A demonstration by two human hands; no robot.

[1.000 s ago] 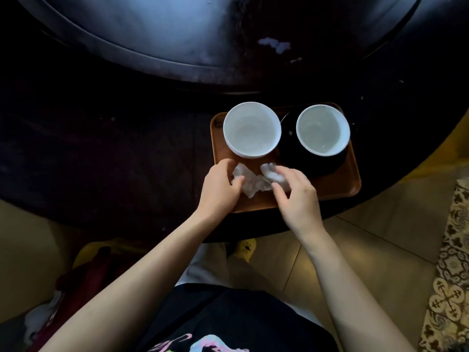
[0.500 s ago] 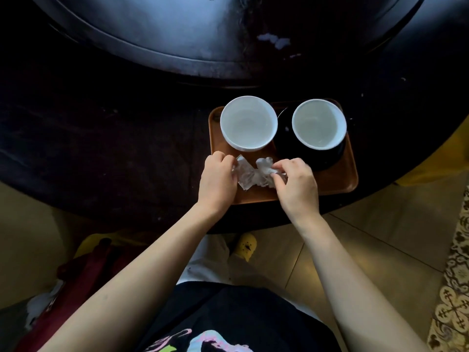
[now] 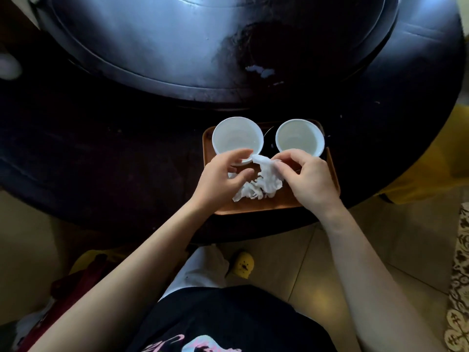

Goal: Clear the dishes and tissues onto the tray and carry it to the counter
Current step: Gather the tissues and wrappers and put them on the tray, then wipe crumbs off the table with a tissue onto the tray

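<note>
On the tray (image 3: 256, 209), the right hand (image 3: 308, 179) pinches the tissue (image 3: 266, 182) at 6 o'clock from two bowls (image 3: 237, 139); the left hand (image 3: 219, 180) hovers, grip spread. Loading looks nearly done. Next: release, then lift the tray off the tabletop (image 3: 101, 161).

1. This looks like a dining area, in a home or perhaps a small restaurant; which of the two cannot be told.
2. A large round dark wooden table (image 3: 101, 153) carries a raised turntable (image 3: 203, 41) at its centre, as tables for shared meals do.
3. An orange-brown serving tray (image 3: 253, 208) holds two empty white bowls (image 3: 237, 139) and crumpled tissue (image 3: 264, 185).
4. The floor is beige tile (image 3: 330, 255), with a patterned rug (image 3: 459, 275) at the right edge.
</note>
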